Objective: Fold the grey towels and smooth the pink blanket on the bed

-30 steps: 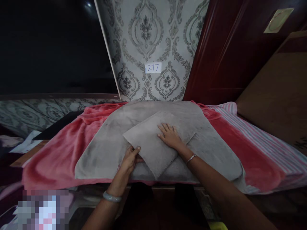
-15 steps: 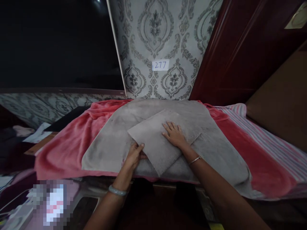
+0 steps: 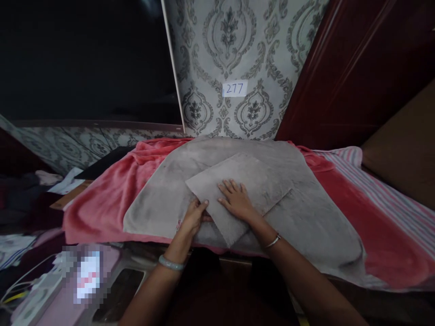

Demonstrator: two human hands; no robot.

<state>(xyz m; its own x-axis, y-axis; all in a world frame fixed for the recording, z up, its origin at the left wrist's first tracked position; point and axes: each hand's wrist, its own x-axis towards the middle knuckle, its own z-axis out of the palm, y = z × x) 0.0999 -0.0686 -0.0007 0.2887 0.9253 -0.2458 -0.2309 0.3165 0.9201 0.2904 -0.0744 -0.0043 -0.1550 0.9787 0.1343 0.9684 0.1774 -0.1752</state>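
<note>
A flat grey cloth (image 3: 265, 181), folded into a rough rectangle, lies at an angle on a larger grey blanket (image 3: 156, 199) of nearly the same colour. At the cloth's near left edge, my left hand (image 3: 193, 217) grips it, thumb on top and fingers underneath, partly hidden. My right hand (image 3: 237, 201) rests flat on the cloth's upper face, with its fingers stretched out and somewhat apart. Near my left hand, a small reddish mark shows on the blanket.
Red-pink fabric (image 3: 102, 199) spreads under the grey blanket, and a striped cloth (image 3: 380, 181) lies at the right. A dark television screen (image 3: 84, 63) stands at the back left. Below left are a white power strip (image 3: 41, 294) and a blurred-out lit patch (image 3: 89, 276).
My right hand has slid left and slightly toward me across the cloth, nearer my left hand. My left hand keeps its hold on the edge. The whole view has shifted a little.
</note>
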